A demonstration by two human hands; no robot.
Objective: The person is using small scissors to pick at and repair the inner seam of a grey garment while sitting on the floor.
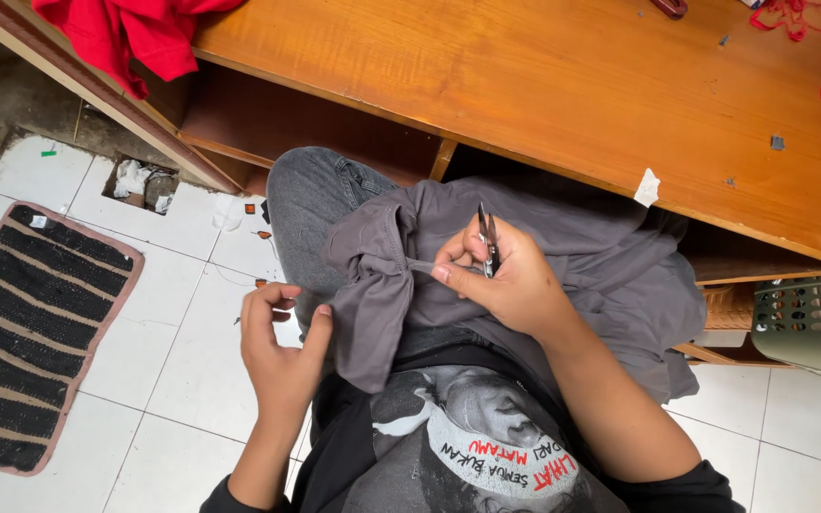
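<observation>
Grey cloth, a garment (563, 256) of soft woven fabric, lies bunched across the seated person's lap, draped over the knee in grey jeans (311, 195) so that the part being worked sits high and close to the eyes. The right hand (505, 275) pinches a thin strip of that cloth between thumb and forefinger, pulling it taut, and its grip is also closed on 1 small pair of thread snips (487, 237), blades pointing up and away from the fingers. The left hand (282, 347) hovers just beside the hanging fold of the garment, fingers half curled and narrow, holding nothing that I can see.

Above the lap runs the orange wooden surface (572, 85), kept near so that bits can be set aside: 1 red cloth (135, 33) hangs over its far corner, 2 tangles of red thread (814, 47) lie at the right end, and 1 scrap of white tape (647, 187) sticks at its edge. On the white tiled floor (173, 380) lies 1 striped mat (30, 332).
</observation>
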